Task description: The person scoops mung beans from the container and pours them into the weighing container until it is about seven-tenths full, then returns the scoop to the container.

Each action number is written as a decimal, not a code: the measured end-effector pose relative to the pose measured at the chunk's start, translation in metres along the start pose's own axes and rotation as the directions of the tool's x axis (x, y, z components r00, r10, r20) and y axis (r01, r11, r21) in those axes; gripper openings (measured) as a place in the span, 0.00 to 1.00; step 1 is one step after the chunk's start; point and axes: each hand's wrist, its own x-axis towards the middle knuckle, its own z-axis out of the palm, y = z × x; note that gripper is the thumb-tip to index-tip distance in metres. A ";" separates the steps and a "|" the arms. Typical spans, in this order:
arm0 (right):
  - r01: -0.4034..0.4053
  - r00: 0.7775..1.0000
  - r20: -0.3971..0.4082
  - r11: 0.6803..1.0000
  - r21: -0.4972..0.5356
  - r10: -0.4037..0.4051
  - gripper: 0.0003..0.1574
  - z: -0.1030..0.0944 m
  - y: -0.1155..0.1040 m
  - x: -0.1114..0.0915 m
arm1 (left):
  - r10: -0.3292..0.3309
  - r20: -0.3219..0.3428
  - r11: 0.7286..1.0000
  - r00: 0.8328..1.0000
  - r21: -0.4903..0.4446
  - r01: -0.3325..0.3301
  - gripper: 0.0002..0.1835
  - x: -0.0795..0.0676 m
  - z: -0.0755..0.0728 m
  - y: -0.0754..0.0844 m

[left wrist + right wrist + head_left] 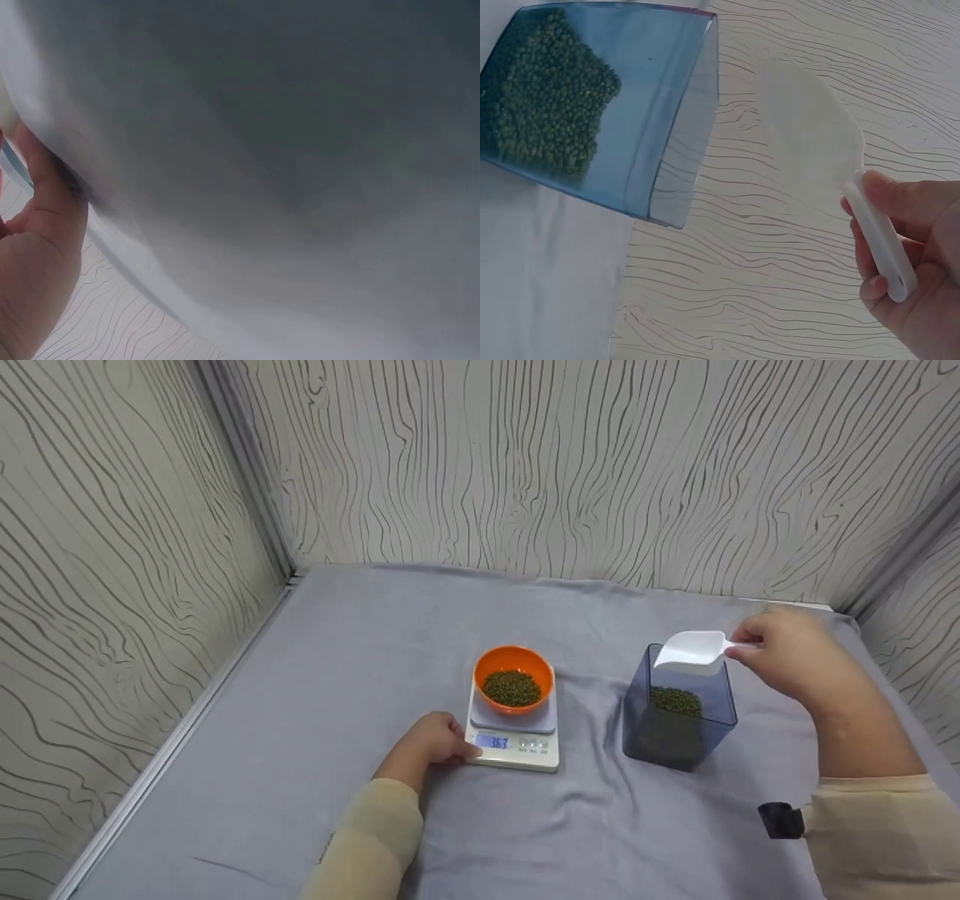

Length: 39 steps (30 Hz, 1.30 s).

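Note:
My right hand (784,652) grips the handle of a white plastic scoop (691,649), held above a bluish see-through container (718,711). No beans show in the scoop. Small green beans, probably mung beans (551,97), lie in the container. At the left, my left hand (439,737) holds the front left corner of a white kitchen scale (517,760), thumb on top beside the lit display, which seems to read 363. An orange bowl (485,666) with green beans in it stands on the scale's platform. Grey cloth blurs most of the left wrist view.
A wrinkled grey cloth (375,645) covers the table. Wood-grain panels (525,465) rise behind and at both sides. A black piece (781,820) is attached at the right sleeve.

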 end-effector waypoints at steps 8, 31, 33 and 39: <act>-0.050 0.990 0.126 0.996 -0.071 0.059 0.07 0.017 0.006 -0.001 | -0.002 0.002 1.000 1.000 -0.003 0.002 0.17 0.001 0.001 0.000; 0.034 0.988 0.151 0.929 -0.369 0.024 0.04 0.075 -0.003 0.002 | 0.022 0.002 1.000 1.000 -0.022 -0.022 0.17 -0.002 0.002 0.000; 0.033 0.989 0.148 0.938 -0.345 0.019 0.07 0.078 -0.001 0.002 | 0.014 0.003 1.000 1.000 -0.020 -0.014 0.17 -0.002 0.001 0.001; 0.065 0.990 0.141 0.949 -0.308 -0.022 0.09 0.084 0.003 0.004 | 0.015 -0.004 1.000 1.000 -0.019 -0.015 0.17 -0.002 0.000 0.001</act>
